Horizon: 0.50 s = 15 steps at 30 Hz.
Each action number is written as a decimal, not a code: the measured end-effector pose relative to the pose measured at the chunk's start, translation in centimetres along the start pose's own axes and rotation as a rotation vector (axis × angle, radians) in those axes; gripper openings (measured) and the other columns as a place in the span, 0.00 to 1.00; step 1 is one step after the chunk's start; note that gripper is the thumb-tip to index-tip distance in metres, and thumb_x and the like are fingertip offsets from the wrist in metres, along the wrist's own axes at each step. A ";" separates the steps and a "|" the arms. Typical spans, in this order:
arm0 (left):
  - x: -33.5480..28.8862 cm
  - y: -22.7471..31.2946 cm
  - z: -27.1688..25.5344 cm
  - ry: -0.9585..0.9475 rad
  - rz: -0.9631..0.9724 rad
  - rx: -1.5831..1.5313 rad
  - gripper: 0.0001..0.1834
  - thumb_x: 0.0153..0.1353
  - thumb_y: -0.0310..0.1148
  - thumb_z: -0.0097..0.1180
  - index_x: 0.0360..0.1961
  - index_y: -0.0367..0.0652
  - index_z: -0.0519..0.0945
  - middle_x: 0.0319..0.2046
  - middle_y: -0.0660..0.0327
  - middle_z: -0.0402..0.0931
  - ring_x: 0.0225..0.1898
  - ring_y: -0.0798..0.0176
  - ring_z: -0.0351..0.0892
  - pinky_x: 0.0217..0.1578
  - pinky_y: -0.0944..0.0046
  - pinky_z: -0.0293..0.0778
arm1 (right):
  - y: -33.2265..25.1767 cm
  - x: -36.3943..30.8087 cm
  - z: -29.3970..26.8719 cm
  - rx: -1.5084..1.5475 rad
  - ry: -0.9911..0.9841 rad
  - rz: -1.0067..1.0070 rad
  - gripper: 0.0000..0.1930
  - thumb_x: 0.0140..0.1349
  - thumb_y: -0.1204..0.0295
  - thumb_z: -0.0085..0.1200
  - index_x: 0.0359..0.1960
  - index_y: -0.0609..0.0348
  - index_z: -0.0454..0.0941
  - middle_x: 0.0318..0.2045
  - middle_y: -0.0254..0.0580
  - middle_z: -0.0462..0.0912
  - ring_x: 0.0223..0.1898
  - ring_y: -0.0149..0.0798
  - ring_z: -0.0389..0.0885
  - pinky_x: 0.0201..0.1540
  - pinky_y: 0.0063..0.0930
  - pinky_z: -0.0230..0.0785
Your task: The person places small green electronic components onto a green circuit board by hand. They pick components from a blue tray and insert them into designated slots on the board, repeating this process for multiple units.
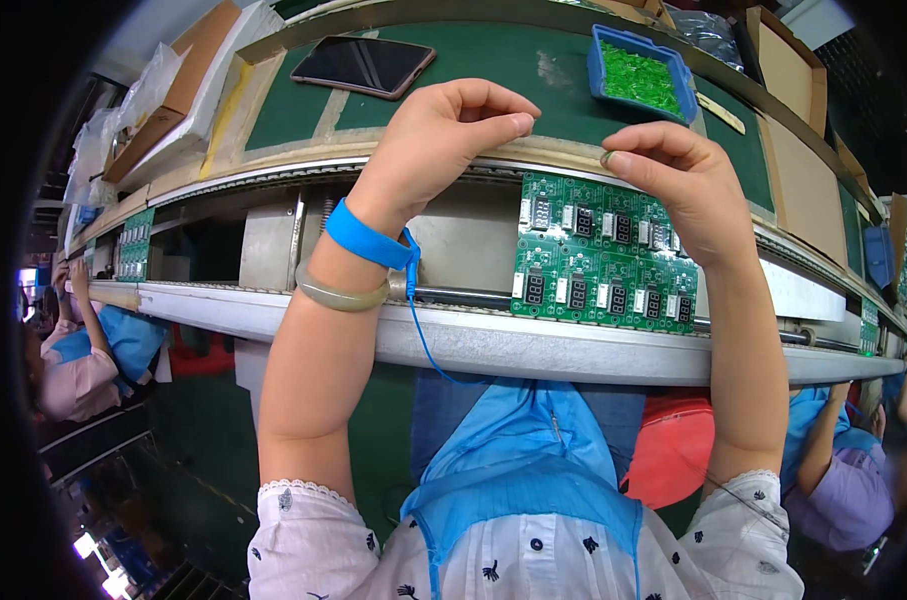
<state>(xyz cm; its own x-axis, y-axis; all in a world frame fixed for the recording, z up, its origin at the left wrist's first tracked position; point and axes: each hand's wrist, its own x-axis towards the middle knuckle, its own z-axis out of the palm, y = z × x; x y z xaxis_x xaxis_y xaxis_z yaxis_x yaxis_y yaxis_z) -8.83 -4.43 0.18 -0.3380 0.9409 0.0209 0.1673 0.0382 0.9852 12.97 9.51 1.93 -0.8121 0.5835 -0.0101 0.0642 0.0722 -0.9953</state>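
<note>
A green circuit board panel (605, 262) lies across the conveyor rails in front of me, carrying several small digit displays and white connectors. Over the panel's upper right side, my right hand (685, 185) pinches a tiny dark-green piece between thumb and index finger; its exact kind is too small to tell. My left hand (448, 135) hovers beyond the far rail, left of the panel, fingers curled and thumb near the index fingertip. Whatever those fingers hold, if anything, cannot be made out. Past both hands stands a blue bin (598, 75) filled with small bright-green parts.
A phone (365, 65) lies on the green bench mat (493, 55). The near metal rail (453, 335) crosses in front of my body. From my left wrist's blue strap (363, 238) hangs a cord. Cardboard boxes (788, 65) stand at the far right; other people sit along the line.
</note>
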 end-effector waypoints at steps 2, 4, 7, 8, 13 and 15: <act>-0.2 -0.2 -0.1 0.001 0.019 -0.010 0.14 0.66 0.32 0.64 0.49 0.37 0.86 0.41 0.61 0.85 0.45 0.69 0.82 0.50 0.70 0.76 | 0.3 -0.3 0.1 0.005 0.004 0.026 0.12 0.59 0.71 0.70 0.43 0.61 0.88 0.38 0.36 0.88 0.41 0.28 0.83 0.49 0.22 0.73; -0.2 -0.2 -0.2 0.019 0.038 -0.014 0.14 0.65 0.32 0.64 0.49 0.37 0.86 0.41 0.61 0.85 0.45 0.69 0.82 0.50 0.70 0.76 | 0.5 -0.5 0.3 -0.016 0.017 0.020 0.11 0.59 0.72 0.70 0.42 0.62 0.88 0.37 0.36 0.88 0.41 0.28 0.83 0.49 0.22 0.73; -0.3 -0.2 -0.1 0.040 0.085 -0.006 0.14 0.65 0.33 0.64 0.48 0.37 0.87 0.41 0.61 0.85 0.44 0.70 0.82 0.49 0.70 0.75 | 0.5 -1.0 0.9 -0.064 0.022 0.007 0.10 0.59 0.73 0.69 0.42 0.63 0.88 0.37 0.36 0.89 0.40 0.27 0.83 0.47 0.22 0.74; -0.3 -0.2 0.0 0.047 0.103 -0.001 0.14 0.65 0.33 0.64 0.48 0.36 0.87 0.41 0.61 0.85 0.44 0.70 0.82 0.49 0.70 0.75 | 0.4 -1.1 1.1 -0.091 0.023 0.006 0.10 0.60 0.73 0.68 0.42 0.63 0.88 0.37 0.36 0.89 0.39 0.27 0.83 0.46 0.21 0.74; -0.4 -0.4 0.2 0.106 0.140 -0.007 0.12 0.62 0.32 0.66 0.44 0.36 0.88 0.38 0.60 0.86 0.41 0.69 0.83 0.45 0.69 0.77 | 0.7 -1.5 1.9 -0.310 -0.022 -0.050 0.07 0.59 0.76 0.65 0.38 0.61 0.88 0.35 0.35 0.89 0.39 0.26 0.83 0.43 0.22 0.74; 0.2 -1.2 0.5 0.097 0.156 -0.039 0.12 0.62 0.33 0.66 0.43 0.36 0.88 0.38 0.60 0.86 0.41 0.69 0.83 0.45 0.68 0.77 | 1.1 -1.5 2.1 -0.448 -0.026 -0.153 0.07 0.57 0.77 0.65 0.38 0.60 0.88 0.34 0.36 0.88 0.40 0.30 0.83 0.42 0.25 0.75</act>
<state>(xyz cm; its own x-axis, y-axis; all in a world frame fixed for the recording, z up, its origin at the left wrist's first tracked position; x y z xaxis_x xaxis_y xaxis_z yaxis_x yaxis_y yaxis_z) -8.63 -4.07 -1.09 -0.3986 0.8975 0.1885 0.1894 -0.1205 0.9745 13.04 6.95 0.59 -0.8455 0.5190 0.1251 0.1821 0.5007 -0.8462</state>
